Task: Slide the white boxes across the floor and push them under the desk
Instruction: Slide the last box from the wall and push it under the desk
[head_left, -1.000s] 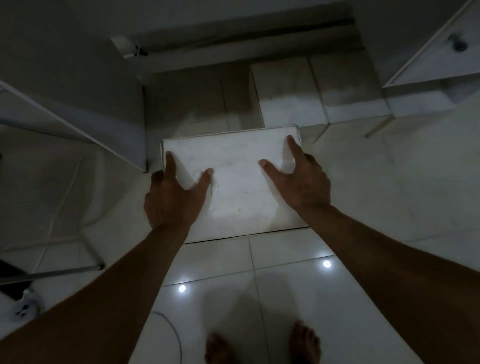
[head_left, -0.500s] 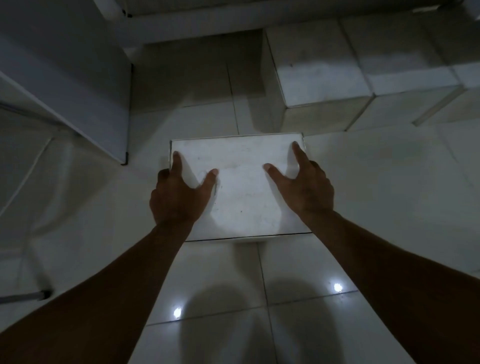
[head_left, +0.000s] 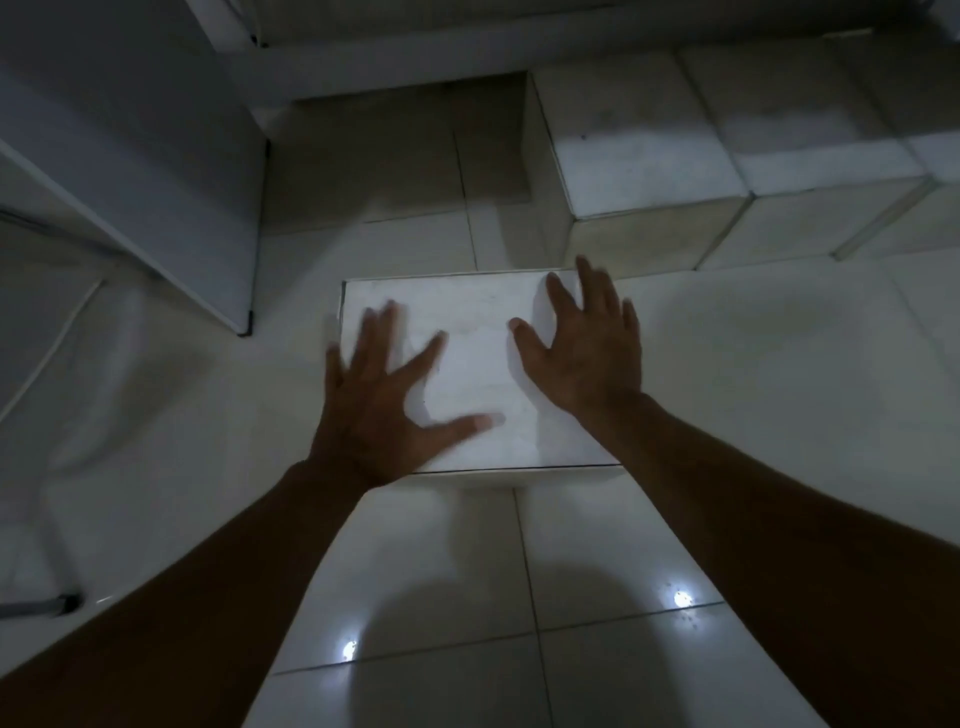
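White cardboard, plain on top with no print or label that can be read, makes up the box (head_left: 470, 364) lying flat on the glossy tiled floor (head_left: 779, 374) in the head view. Its long axis runs left to right across the frame, and its far long edge faces the shadowed gap under the desk (head_left: 156, 156), whose pale side panel stands to the left. Two more white boxes (head_left: 644, 171) sit side by side further back on the right, close to the near box's far right corner, partly in the shade.

Both hands are spread over the lid with fingers straight and splayed, gripping nothing. The left hand (head_left: 374, 400) covers the box's left part, thumb stretched out toward the middle, its fingers blurred. The right hand (head_left: 582, 353) lies over the right part, fingertips reaching the far right corner. Whether the palms press on the lid or hover just above it cannot be told.

Half a second ago the fingers hooked over the box's side edges with the thumbs on top; now both hands are opened flat and the left has drawn nearer the front edge. The box lies in much the same spot.
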